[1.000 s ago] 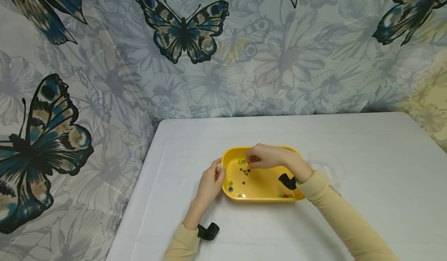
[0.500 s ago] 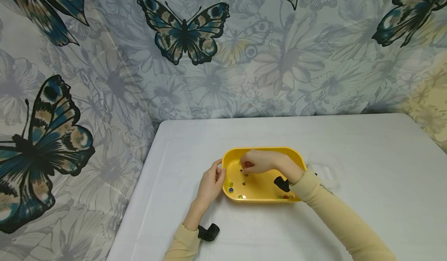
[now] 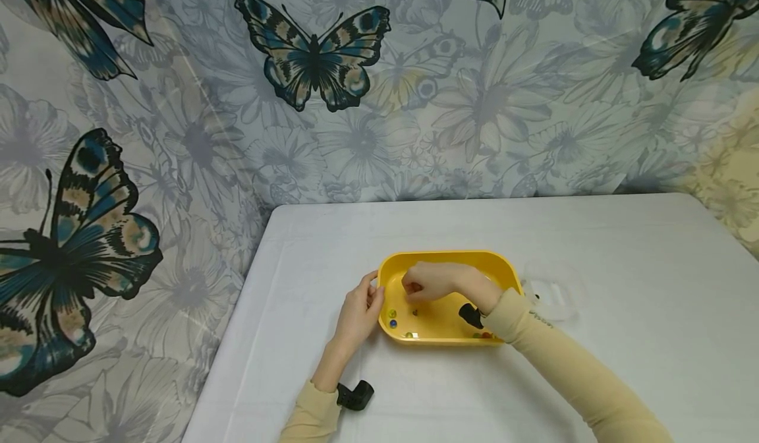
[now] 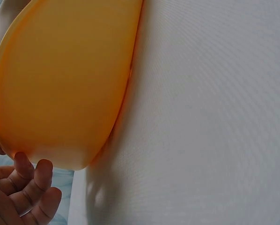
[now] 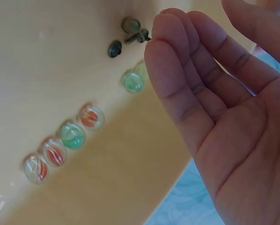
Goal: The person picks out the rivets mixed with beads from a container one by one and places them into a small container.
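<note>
A shallow yellow tray [image 3: 450,254] stands on the white-covered table. My left hand [image 3: 358,308] pinches its left edge, the thumb at the rim and other fingers [image 4: 43,176] along its outer wall. Over the tray's left half, my right hand [image 3: 435,279] reaches down with its fingertips close together. In the right wrist view those fingertips touch small dark metal pieces with round heads [image 5: 114,48]; whether one is pinched is hidden. Clear glass marbles with red [image 5: 55,152] and green [image 5: 73,135] swirls line the tray's wall. A blue marble [image 3: 393,324] sits near the left corner.
A clear plastic container [image 3: 553,298] stands right of the tray, partly behind the right sleeve [image 3: 516,314], with a small dark spot in it. Each wrist wears a black camera mount [image 3: 356,395]. A butterfly-patterned wall covering [image 3: 415,146] borders the table behind.
My right hand has moved left and slightly toward me within the tray, now covering the small dark pieces seen earlier. My left hand stays at the tray's edge.
</note>
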{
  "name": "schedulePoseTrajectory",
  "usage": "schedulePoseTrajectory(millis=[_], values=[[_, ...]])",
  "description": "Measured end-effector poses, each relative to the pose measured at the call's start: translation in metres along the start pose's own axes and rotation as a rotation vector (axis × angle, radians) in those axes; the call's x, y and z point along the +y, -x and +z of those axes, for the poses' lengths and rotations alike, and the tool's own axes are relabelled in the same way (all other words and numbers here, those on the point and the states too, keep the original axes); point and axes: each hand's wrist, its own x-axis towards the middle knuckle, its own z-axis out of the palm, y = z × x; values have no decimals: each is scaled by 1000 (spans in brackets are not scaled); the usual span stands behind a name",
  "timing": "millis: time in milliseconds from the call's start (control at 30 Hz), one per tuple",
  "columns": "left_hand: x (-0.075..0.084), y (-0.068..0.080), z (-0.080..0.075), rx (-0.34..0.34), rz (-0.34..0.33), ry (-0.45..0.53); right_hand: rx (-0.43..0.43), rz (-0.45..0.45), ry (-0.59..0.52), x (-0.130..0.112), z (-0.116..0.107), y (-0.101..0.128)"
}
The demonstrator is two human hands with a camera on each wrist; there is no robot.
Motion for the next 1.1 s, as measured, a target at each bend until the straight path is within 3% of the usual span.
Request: schedulePoseTrajectory(millis=[400, 733, 1100], values=[[2, 1, 0, -6, -6, 8, -49, 87, 17, 3, 11, -9], [2, 1, -1, -4, -4, 10, -86, 87, 73, -1, 15, -15], [2, 1, -1, 7, 3, 9, -90, 183, 105, -9, 18, -19]])
